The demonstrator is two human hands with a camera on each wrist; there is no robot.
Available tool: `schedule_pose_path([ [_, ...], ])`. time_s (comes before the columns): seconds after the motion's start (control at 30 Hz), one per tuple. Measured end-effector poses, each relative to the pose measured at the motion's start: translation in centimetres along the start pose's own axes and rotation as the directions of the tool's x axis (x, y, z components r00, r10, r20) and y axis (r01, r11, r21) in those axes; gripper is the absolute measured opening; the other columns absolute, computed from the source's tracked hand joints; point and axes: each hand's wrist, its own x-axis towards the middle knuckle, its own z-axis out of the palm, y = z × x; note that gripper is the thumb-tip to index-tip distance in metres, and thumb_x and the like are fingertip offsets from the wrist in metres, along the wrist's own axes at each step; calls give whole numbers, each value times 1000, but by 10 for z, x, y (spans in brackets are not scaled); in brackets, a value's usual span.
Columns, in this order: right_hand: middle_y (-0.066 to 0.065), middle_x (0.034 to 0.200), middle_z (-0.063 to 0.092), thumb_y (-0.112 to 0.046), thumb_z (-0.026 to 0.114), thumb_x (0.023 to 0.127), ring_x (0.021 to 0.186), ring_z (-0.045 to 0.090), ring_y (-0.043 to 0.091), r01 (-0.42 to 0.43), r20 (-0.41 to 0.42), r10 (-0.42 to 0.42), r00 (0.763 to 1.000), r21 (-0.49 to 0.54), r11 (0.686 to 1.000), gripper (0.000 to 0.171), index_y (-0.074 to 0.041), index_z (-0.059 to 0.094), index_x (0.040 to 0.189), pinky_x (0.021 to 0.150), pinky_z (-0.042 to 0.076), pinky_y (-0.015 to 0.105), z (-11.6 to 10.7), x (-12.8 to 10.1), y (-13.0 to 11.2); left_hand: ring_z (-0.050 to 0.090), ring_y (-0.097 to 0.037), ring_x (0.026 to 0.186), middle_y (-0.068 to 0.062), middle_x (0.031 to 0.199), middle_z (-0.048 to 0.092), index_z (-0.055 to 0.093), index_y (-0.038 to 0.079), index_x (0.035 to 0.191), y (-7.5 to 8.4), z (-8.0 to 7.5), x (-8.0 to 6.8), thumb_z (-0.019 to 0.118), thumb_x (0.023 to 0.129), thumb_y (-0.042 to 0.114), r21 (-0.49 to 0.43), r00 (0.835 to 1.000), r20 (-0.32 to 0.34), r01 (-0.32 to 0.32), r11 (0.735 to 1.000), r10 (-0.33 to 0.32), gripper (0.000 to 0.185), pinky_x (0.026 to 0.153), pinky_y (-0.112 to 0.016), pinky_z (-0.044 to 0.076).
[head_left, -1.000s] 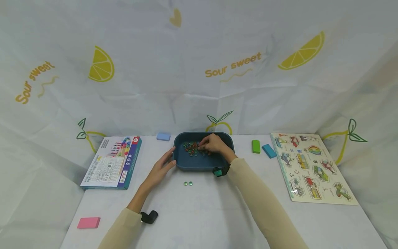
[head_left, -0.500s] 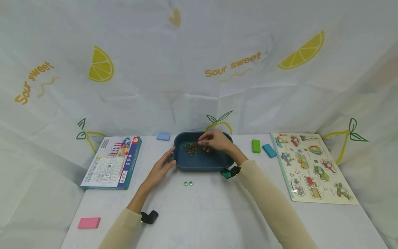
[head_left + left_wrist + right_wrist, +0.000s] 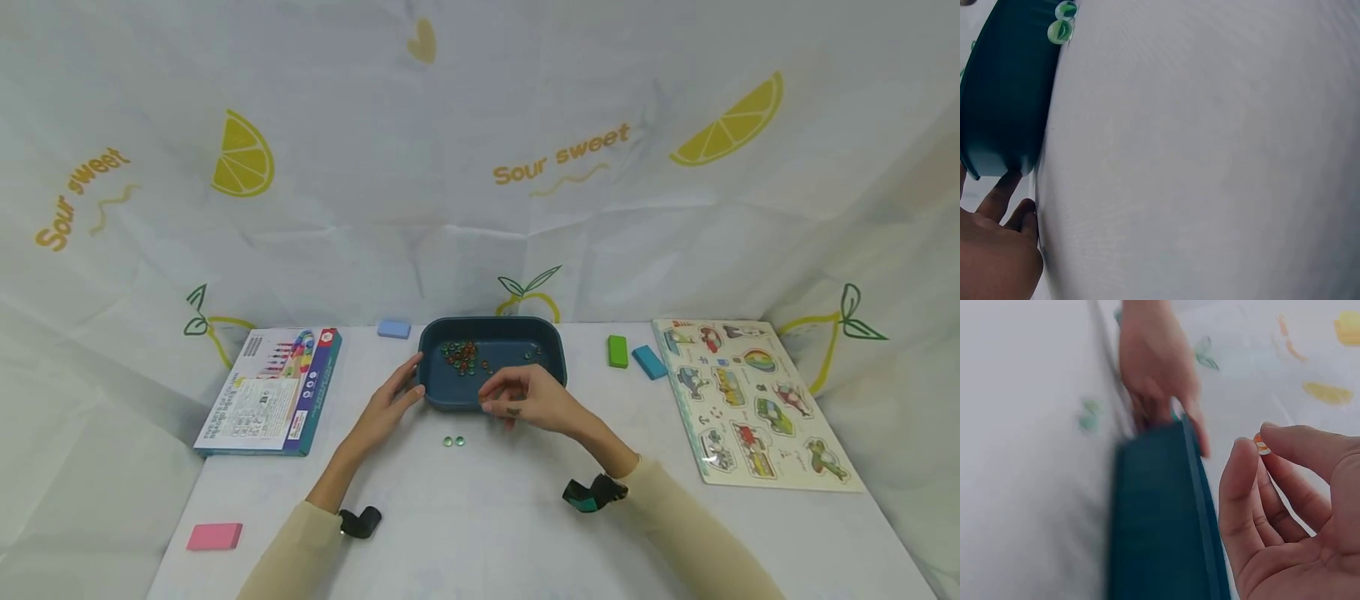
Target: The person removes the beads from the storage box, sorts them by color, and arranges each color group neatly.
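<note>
Left hand [image 3: 390, 406]: fingers straight, resting against the tray's left end.
Tray [image 3: 442, 392]: dark blue, mid-table, holding a cluster of beads [image 3: 463, 356].
Table beads [image 3: 453, 442]: 2 green, just before the tray.
Right hand [image 3: 528, 398]: over the tray's front rim, pinching an orange bead [image 3: 1261, 446] between thumb and finger.
</note>
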Motion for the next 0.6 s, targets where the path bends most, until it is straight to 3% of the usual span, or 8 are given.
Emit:
schedule_pose_path([
  [0.13, 23, 104, 79, -10, 76, 97, 70, 70, 35, 1, 26, -1, 1000, -24, 1000, 23, 0, 75, 117, 65, 64, 50, 27, -10, 12, 30, -39, 163, -7, 177, 29, 33, 30, 167, 1, 0, -1, 58, 110, 35, 6, 1000, -4, 8, 1000, -8, 63, 131, -61, 28],
  [0.33, 9, 94, 80, -12, 79, 96, 60, 65, 7, 10, 38, -6, 999, -114, 993, 15, -6, 79, 110, 56, 59, 25, 68, -8, 28, 30, -40, 162, -8, 176, 29, 33, 30, 167, 2, 0, -1, 58, 110, 36, 1, 1000, -7, 4, 1000, -4, 63, 131, -62, 29],
  [0.6, 0, 90, 78, -10, 81, 93, 69, 58, -5, 55, 7, -56, 998, -295, 954, 10, -11, 80, 103, 66, 51, 14, 95, -3, 36, 30, -40, 162, -8, 177, 29, 33, 30, 167, 0, 0, 0, 58, 110, 36, -5, 1000, 3, 3, 1000, -3, 63, 129, -63, 31],
])
